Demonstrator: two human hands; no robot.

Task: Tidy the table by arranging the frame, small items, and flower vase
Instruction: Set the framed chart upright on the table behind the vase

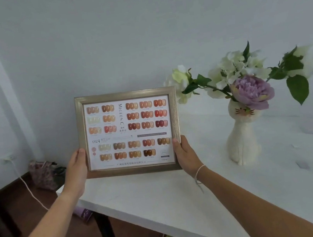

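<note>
Upright near the table (164, 202) corner, left of the cat-shaped flower vase (243, 142): gold frame (130, 132), gripped at lower sides by left hand (77, 168) and right hand (185, 154), seemingly for level placement.

You hold the frame (129, 133) upright above the left end of the table (163, 198), your left hand (77, 168) on its lower left edge and your right hand (185, 154) on its lower right edge. To the frame's right, the flower vase (243, 140) stands on the table near the back edge by the wall. Under the table's left end, a bag (44, 174) sits on the floor against the wall, with a cord (30, 190) running in front of it.
</note>
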